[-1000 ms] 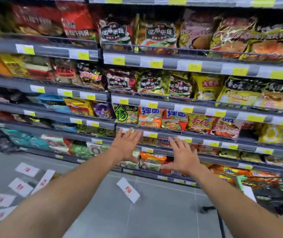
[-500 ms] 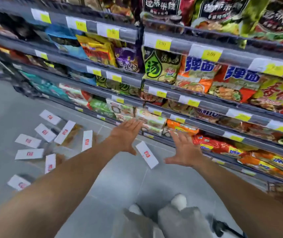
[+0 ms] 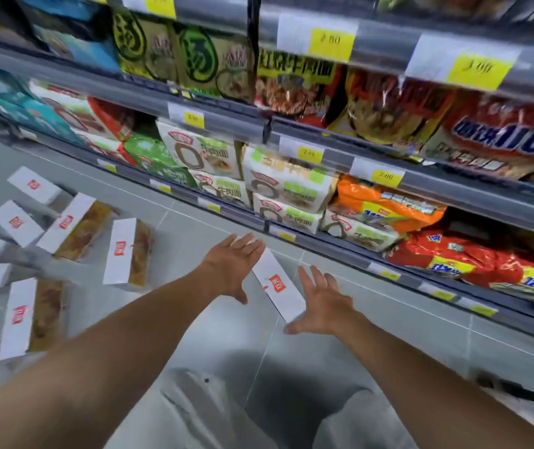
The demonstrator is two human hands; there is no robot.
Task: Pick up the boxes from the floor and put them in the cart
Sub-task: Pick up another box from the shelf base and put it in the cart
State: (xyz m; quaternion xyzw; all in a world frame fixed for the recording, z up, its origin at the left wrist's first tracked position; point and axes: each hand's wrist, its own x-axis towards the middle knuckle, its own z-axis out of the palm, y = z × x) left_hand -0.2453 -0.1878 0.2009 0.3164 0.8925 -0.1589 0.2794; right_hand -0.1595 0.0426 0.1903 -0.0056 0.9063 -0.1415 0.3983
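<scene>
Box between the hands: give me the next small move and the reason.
Probably lower both hands a little and close them on the box's long sides. The left hand and right hand are open with fingers spread, one on each side of the box, which lies apart from the others on the floor. Neither hand grips it yet.

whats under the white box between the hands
Grey floor tile shows beside the white box, so it seems to lie flat on it. The box covers whatever is directly beneath. The left hand and right hand flank it, open.
</scene>
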